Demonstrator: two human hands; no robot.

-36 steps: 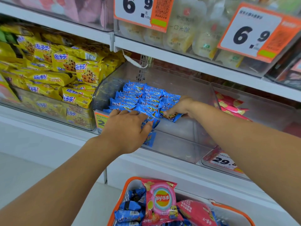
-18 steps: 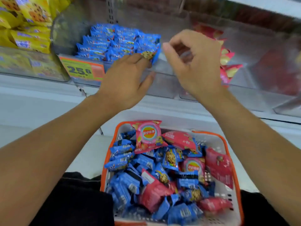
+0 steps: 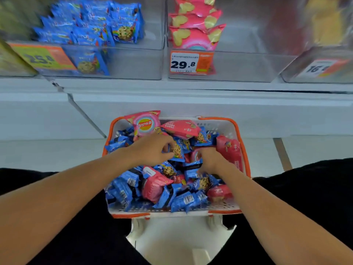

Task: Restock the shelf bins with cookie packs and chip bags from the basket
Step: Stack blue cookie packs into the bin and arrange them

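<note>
1. Pick-up step: a blue foil cookie pack (image 3: 178, 150) is pinched by the left hand (image 3: 152, 150) mid orange-rimmed white plastic basket (image 3: 225, 127).
2. Right hand (image 3: 210, 159) is curled into the pile; grip can't be told.
3. Next, probably a lift to the clear plastic bin (image 3: 133, 60) at 11 o'clock.

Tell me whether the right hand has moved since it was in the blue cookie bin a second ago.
Yes. The right hand has come down out of the blue cookie bin on the shelf and now reaches into the basket below, among the packs.
</note>
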